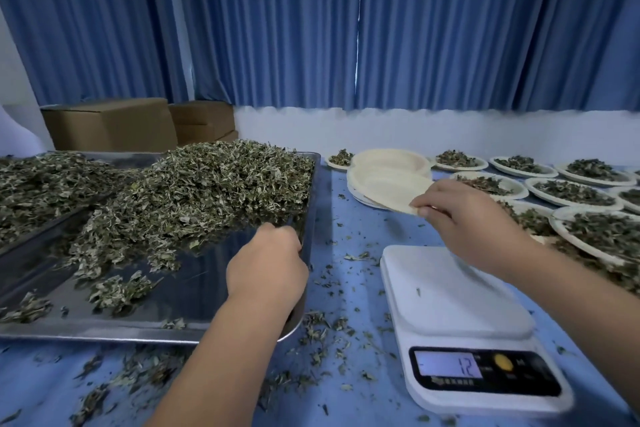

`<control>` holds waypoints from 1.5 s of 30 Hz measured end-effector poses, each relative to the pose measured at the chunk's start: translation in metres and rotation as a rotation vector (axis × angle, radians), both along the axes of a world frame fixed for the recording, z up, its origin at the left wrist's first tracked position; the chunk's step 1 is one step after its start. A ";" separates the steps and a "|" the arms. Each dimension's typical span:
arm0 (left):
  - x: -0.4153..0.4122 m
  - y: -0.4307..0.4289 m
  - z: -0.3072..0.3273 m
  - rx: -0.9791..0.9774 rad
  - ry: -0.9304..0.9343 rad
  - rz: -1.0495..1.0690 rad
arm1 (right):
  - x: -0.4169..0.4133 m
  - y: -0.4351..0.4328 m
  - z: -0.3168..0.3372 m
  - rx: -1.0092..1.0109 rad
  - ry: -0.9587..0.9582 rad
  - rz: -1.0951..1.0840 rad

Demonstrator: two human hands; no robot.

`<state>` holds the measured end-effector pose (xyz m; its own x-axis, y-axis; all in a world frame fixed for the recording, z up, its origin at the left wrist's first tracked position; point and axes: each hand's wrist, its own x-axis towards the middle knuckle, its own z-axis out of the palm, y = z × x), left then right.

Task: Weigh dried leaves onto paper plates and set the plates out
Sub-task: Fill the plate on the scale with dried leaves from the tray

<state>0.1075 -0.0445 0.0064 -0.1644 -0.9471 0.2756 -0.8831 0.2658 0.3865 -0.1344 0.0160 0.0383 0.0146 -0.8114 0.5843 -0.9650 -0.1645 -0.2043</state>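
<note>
Right hand [460,218] pinches round cream paper plate [391,191], likely for white digital scale [457,302]; left hand [266,265] curled at dried green leaves [207,191], hold unclear.

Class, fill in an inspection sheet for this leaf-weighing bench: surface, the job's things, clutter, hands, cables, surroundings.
Surface: table with a blue cover.
Job's things: tray heaped with leaves; scale reading 12, no plate on it; stack of empty plates; filled plates laid out on the right.
Clutter: leaf scraps scattered on the table.
Hands: left hand in the tray at the heap's edge, fingers curled, grasp hidden; right hand pinches the top plate.
Cables: nothing seen.
Surroundings: blue curtains; cardboard boxes behind the tray.
</note>
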 end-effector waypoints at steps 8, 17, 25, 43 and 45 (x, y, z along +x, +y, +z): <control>0.001 0.003 0.000 0.027 0.045 0.009 | -0.001 0.077 -0.008 0.170 0.025 0.076; -0.002 0.006 0.002 0.047 0.040 0.013 | -0.016 0.105 -0.006 0.377 0.045 0.132; -0.001 0.007 0.002 0.047 0.042 0.024 | -0.021 0.111 -0.001 0.322 -0.138 0.111; 0.000 0.004 -0.002 0.057 0.073 0.008 | -0.025 0.094 -0.020 -0.094 -0.564 -0.210; 0.000 0.003 -0.003 0.057 0.066 0.007 | -0.025 0.095 -0.020 -0.087 -0.581 -0.208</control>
<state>0.1071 -0.0411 0.0035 -0.1407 -0.9628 0.2309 -0.8573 0.2351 0.4580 -0.1590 0.1105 0.0183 -0.4786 -0.7122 0.5135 -0.7138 -0.0249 -0.6999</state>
